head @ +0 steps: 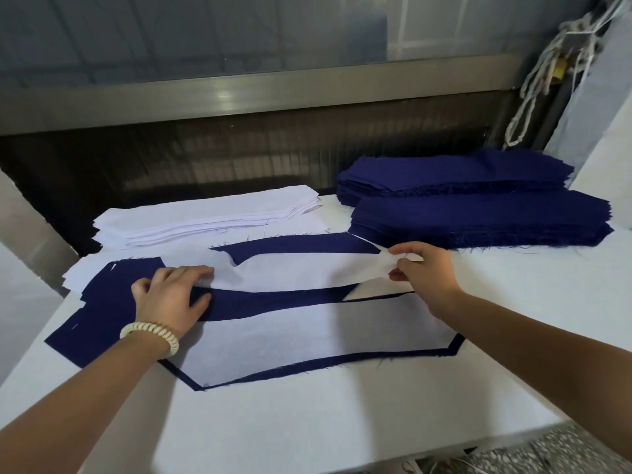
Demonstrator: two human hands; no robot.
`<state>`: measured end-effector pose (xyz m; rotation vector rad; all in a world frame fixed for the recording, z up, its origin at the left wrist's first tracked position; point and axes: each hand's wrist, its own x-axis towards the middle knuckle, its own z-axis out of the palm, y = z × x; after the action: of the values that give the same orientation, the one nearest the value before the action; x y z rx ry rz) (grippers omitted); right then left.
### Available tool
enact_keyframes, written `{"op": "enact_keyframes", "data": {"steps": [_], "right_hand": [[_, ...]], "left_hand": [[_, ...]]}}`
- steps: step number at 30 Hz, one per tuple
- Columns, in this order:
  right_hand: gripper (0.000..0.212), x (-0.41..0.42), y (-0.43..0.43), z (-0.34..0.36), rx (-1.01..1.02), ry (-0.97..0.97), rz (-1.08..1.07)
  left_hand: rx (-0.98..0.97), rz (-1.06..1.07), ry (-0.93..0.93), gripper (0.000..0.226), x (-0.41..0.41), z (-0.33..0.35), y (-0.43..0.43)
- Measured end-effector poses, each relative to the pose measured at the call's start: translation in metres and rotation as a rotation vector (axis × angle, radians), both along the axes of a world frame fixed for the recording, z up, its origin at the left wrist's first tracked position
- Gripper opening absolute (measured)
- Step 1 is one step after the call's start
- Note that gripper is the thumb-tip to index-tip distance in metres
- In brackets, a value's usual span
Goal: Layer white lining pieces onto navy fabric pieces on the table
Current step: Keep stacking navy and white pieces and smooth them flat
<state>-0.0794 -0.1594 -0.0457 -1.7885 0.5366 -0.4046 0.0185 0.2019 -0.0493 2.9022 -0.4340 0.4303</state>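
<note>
A long white lining piece lies across a navy fabric piece in the middle of the table. My right hand pinches the lining's right end between thumb and fingers. My left hand lies flat with spread fingers on the lining's left end and the navy cloth under it. Nearer to me, another white lining piece covers a navy piece whose edge shows as a dark border. More navy cloth sticks out at the left.
A stack of white lining pieces sits at the back left. Two stacks of navy pieces sit at the back right. The white table ends close to me at the lower right. A metal rail and tangled cords stand behind.
</note>
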Motion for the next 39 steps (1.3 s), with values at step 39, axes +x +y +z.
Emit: {"op": "enact_keyframes", "data": {"steps": [39], "right_hand": [[0.035,-0.033,-0.011,-0.017,-0.376,-0.028,0.250]], "left_hand": [[-0.034,-0.482,-0.130,0.024,-0.044,-0.005,0.031]]}}
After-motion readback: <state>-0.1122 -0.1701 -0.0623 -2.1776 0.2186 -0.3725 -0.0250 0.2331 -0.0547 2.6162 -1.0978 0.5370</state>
